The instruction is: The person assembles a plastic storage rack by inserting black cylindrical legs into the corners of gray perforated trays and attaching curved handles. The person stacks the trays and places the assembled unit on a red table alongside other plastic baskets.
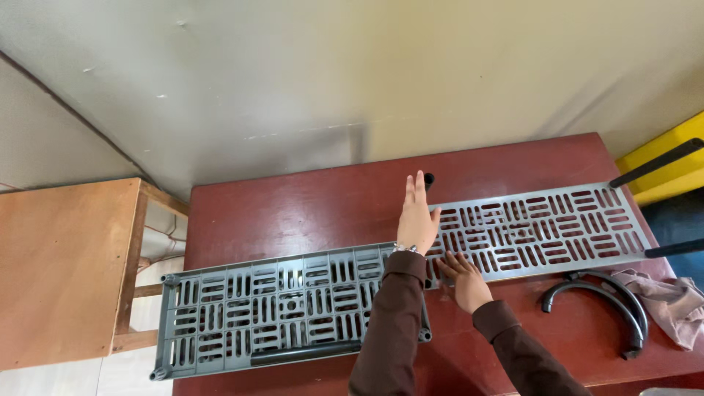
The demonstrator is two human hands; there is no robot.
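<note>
My left hand (416, 216) lies flat with fingers together on the dark red table, its palm at the left end of a grey slotted plastic shelf panel (546, 224). My right hand (463, 277) presses open on the near left corner of that same panel. A second grey slotted panel (264, 312), underside up, lies to the left under my left forearm. Both arms wear dark brown sleeves.
Black tubes (655, 163) stick out from the right panel's corners, one (429, 178) just beyond my left fingertips. Curved black parts (609, 297) and a crumpled cloth (675, 301) lie at the right. A wooden stand (66, 271) is left of the table (293, 213).
</note>
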